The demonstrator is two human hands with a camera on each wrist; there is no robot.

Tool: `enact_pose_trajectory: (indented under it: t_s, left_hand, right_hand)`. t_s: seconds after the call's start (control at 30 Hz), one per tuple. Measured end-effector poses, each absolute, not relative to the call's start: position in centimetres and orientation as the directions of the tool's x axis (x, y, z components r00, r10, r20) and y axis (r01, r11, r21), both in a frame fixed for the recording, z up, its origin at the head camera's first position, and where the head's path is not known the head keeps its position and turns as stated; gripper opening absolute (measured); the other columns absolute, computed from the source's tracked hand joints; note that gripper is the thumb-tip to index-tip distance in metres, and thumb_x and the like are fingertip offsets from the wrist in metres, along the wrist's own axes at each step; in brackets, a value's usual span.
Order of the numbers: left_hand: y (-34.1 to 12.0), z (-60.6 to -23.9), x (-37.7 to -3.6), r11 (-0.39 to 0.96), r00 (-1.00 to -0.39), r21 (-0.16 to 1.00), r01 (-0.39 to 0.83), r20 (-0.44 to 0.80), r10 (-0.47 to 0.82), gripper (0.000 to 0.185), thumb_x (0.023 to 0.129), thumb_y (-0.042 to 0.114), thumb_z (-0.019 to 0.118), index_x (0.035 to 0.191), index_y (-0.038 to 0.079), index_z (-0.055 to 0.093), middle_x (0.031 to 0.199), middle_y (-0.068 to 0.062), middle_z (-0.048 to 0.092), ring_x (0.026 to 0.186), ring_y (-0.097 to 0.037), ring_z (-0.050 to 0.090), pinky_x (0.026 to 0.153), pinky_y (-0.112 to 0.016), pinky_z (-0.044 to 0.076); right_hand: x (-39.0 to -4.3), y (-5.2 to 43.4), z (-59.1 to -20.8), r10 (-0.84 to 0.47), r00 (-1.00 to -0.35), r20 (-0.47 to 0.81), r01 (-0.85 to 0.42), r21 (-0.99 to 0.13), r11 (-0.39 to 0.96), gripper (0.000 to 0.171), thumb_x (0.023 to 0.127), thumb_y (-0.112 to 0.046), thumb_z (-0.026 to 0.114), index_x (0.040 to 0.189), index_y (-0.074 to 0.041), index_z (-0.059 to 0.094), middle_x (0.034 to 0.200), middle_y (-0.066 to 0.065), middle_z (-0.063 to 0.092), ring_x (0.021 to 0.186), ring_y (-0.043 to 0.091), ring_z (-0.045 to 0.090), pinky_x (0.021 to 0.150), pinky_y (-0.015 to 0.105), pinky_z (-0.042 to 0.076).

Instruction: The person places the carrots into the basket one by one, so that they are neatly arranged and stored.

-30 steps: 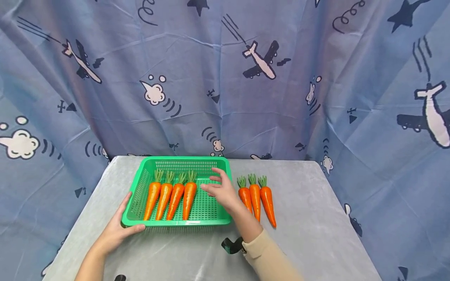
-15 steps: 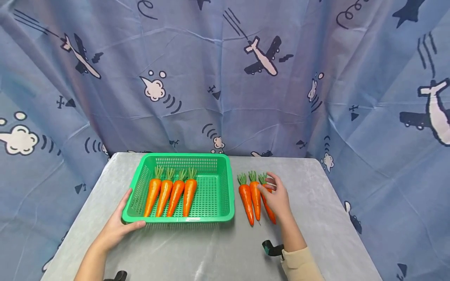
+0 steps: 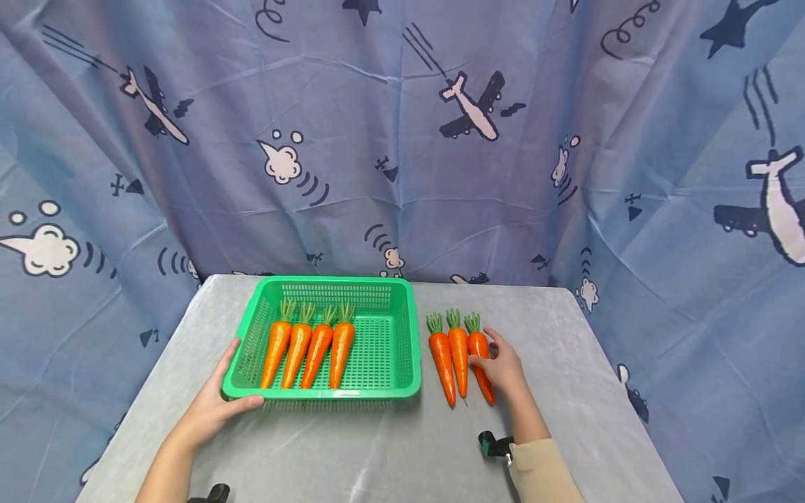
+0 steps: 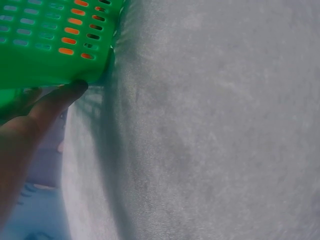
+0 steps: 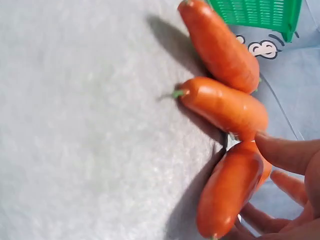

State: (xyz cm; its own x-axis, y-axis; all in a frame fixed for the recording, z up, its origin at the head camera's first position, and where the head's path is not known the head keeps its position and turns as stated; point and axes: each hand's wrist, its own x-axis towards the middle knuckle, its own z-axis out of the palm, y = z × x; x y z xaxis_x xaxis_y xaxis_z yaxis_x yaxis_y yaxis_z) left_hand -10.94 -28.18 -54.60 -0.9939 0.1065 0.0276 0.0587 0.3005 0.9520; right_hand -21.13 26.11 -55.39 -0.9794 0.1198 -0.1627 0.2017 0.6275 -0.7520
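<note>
My left hand (image 3: 206,413) rests at the near left corner of a green plastic basket (image 3: 339,395). Its fingers lie along the outer left side and the thumb on the front. Inside are several orange carrots (image 3: 342,353) with green tops, side by side toward the left. To the basket's right, three more carrots lie on the table. My right hand (image 3: 506,369) is over the rightmost carrot (image 3: 478,346), thumb on one side and fingers on the other. In the right wrist view the thumb (image 5: 287,154) is by the gap between that carrot (image 5: 232,192) and the middle one (image 5: 225,107).
A grey cloth-covered table (image 3: 327,461) holds everything. Blue curtains (image 3: 352,140) with printed planes hang behind and at both sides. The left carrot (image 3: 443,363) and the middle carrot (image 3: 459,356) lie close together between basket and right hand.
The right hand has moved from above the basket's right part to the loose carrots, then down around the rightmost one. The left hand has stayed at the basket's corner.
</note>
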Motion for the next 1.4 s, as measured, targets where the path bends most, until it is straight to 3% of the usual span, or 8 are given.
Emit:
enact_pose_trajectory:
  t_s: [0.33,0.67,0.9,1.2,1.4]
  left_hand:
    - [-28.1,-54.6,-11.2,0.307,-0.993,0.949,0.064,0.03,0.116,0.115,0.083,0.005,0.081,0.164,0.028,0.002,0.16,-0.029,0.026,0.118,-0.002,0.055,0.093,-0.007,0.039]
    - [-28.1,-54.6,-11.0,0.311,-0.993,0.948,0.066,0.032,0.113,0.115,0.083,0.005,0.081,0.164,0.028,0.003,0.164,-0.024,0.019,0.119,0.003,0.052,0.093,-0.006,0.038]
    - [-28.2,-54.6,-10.8,0.31,-0.993,0.949,0.062,0.029,0.11,0.115,0.083,0.005,0.081,0.164,0.03,0.003,0.164,-0.024,0.019,0.12,0.005,0.05,0.094,-0.006,0.037]
    - [-28.2,-54.6,-10.9,0.278,-0.992,0.958,0.074,0.041,0.121,0.115,0.084,0.002,0.079,0.164,0.029,0.002,0.164,-0.025,0.019,0.119,0.003,0.053,0.092,-0.008,0.041]
    - [-28.2,-54.5,-11.0,0.283,-0.992,0.957,0.068,0.036,0.118,0.115,0.084,0.002,0.079,0.164,0.029,0.002,0.164,-0.025,0.019,0.118,0.003,0.054,0.092,-0.008,0.041]
  right_hand:
    - [-21.6,26.3,-55.2,0.124,-0.979,-0.161,0.201,-0.7,0.685,0.07,0.091,-0.013,0.069,0.155,-0.01,0.041,0.133,0.033,0.058,0.118,0.045,0.057,0.094,0.054,0.051]
    - [-20.1,26.2,-51.9,0.216,-0.965,-0.147,0.237,-0.843,0.483,0.071,0.098,-0.021,0.066,0.16,-0.02,0.032,0.145,0.028,0.047,0.118,0.043,0.057,0.08,0.038,0.059]
    - [-19.3,24.8,-49.2,0.188,-0.976,-0.11,0.174,-0.912,0.371,0.072,0.097,-0.027,0.069,0.159,-0.028,0.034,0.144,0.022,0.047,0.107,0.034,0.064,0.074,0.031,0.059]
    - [-18.6,20.8,-46.6,0.147,-0.988,-0.052,0.081,-0.977,0.197,0.069,0.095,-0.023,0.073,0.156,-0.028,0.04,0.138,0.018,0.047,0.091,0.018,0.066,0.07,0.026,0.057]
    - [-18.4,17.4,-46.1,0.051,-0.999,-0.001,0.01,-0.983,0.183,0.068,0.094,-0.021,0.074,0.154,-0.027,0.042,0.137,0.017,0.048,0.087,0.018,0.066,0.071,0.028,0.057]
